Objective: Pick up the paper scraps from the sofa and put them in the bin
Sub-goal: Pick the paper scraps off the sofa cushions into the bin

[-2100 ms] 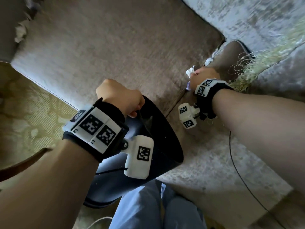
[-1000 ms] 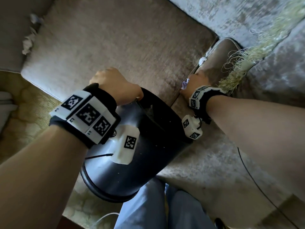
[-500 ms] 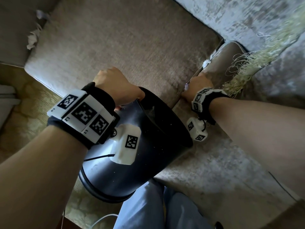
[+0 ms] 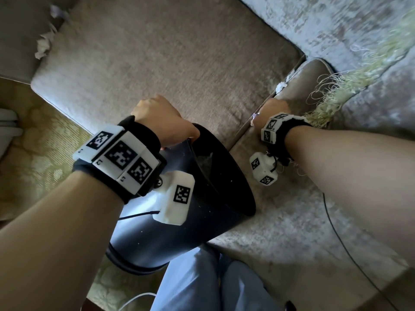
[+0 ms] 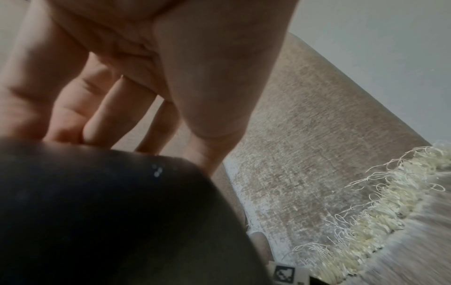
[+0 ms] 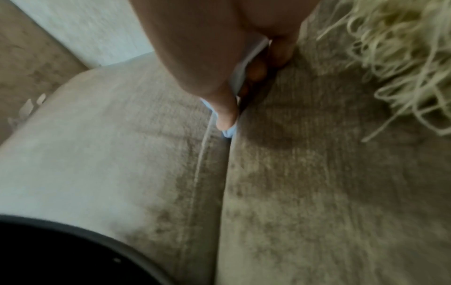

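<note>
Two hands busy | left hand (image 4: 161,122) grips the tilted black bin (image 4: 202,198) by its rim | right hand (image 4: 270,113) pinches a paper scrap (image 6: 229,131) in the cushion seam (image 6: 219,183) | bin mouth lies just left of that hand | another scrap (image 4: 280,86) sits farther along the seam.

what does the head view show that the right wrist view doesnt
Only the head view shows the left hand gripping the bin's rim, and paper scraps at the cushion's far corner. Only the right wrist view shows the right hand's fingers pinching a pale scrap down in the gap between the cushions. Both show the bin, the sofa cushions and the fringe.
</note>
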Action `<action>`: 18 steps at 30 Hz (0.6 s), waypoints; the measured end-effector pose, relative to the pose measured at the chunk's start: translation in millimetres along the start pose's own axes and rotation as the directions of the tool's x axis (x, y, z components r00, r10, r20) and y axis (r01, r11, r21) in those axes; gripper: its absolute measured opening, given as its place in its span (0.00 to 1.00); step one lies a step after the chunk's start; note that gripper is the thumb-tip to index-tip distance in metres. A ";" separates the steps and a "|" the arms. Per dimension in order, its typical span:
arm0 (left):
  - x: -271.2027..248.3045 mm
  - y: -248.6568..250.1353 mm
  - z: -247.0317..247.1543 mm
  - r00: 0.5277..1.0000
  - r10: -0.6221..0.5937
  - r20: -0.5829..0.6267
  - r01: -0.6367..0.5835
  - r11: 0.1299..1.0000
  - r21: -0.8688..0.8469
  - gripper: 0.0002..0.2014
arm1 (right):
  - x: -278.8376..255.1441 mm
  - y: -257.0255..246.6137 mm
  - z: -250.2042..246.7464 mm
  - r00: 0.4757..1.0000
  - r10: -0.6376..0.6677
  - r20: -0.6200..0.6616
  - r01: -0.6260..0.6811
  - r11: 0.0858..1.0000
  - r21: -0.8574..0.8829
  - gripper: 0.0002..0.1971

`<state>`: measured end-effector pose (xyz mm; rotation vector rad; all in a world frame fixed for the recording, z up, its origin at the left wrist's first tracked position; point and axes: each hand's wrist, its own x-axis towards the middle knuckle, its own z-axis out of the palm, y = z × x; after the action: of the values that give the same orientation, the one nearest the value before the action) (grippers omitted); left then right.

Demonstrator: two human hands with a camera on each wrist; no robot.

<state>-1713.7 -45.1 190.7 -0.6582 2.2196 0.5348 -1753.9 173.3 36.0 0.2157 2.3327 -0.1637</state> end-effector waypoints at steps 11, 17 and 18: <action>-17.3 6.4 -8.7 0.998 -0.063 0.031 0.062 0.998 0.031 0.18 | -88.5 -32.0 -23.0 0.753 -0.432 0.497 0.177 0.860 0.479 0.19; -18.9 12.3 -4.0 0.998 -0.043 0.056 0.040 0.997 0.059 0.22 | -109.2 -44.9 -15.0 0.558 -0.375 0.740 0.031 0.901 0.433 0.12; -18.4 13.5 -3.9 0.998 -0.041 0.053 0.038 0.998 0.059 0.23 | -101.3 -40.9 -18.4 0.597 -0.357 0.719 0.024 0.903 0.429 0.18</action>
<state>-1713.0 -31.4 209.4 -0.6488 2.1587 0.4612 -1705.4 126.0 123.7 0.0445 1.3930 -0.6876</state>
